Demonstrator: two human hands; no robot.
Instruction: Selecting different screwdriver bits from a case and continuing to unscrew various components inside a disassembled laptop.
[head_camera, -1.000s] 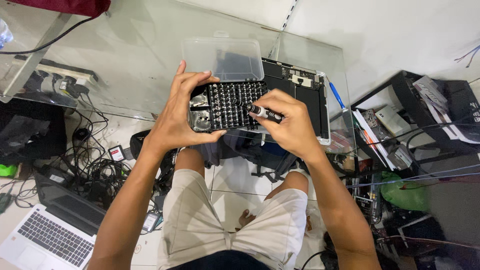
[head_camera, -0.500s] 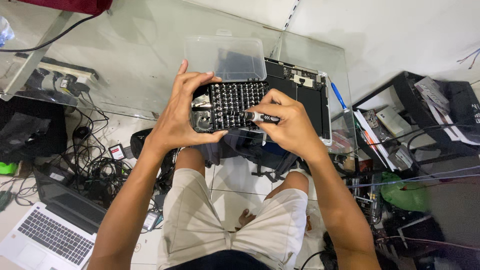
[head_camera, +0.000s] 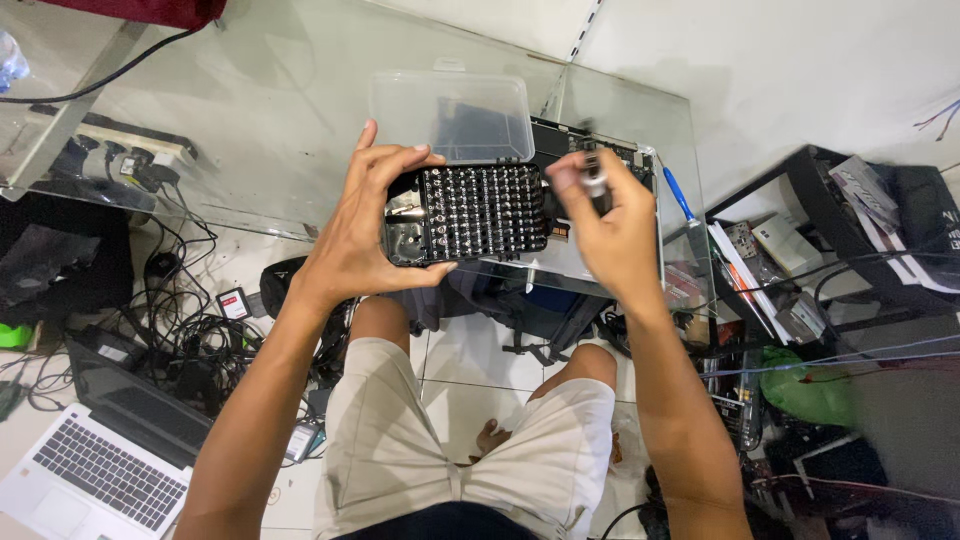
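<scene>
Fingers of the left hand (head_camera: 365, 235) wrap the left end of a black rectangular bit case (head_camera: 470, 213) filled with rows of small metal screwdriver bits, thumb under its near edge and fingertips over the far edge, so the grip is wide and closed on the case. The case sits at the centre of the frame on a clear glass tabletop (head_camera: 250, 120), its clear plastic lid (head_camera: 452, 115) hinged open and standing away toward the upper middle.

Just right of the case, the right hand (head_camera: 610, 230) pinches a slim black-and-silver screwdriver handle (head_camera: 594, 182) narrowly between thumb and fingertips; motion blur hides its tip.

Judged from its look, the case is stiff and light, but tilting it could spill the loose bits, so holding it level by the ends suits it. The smooth, thin driver likely wants a firm fingertip pinch.

Behind both lies an opened dark laptop base (head_camera: 600, 150).
</scene>
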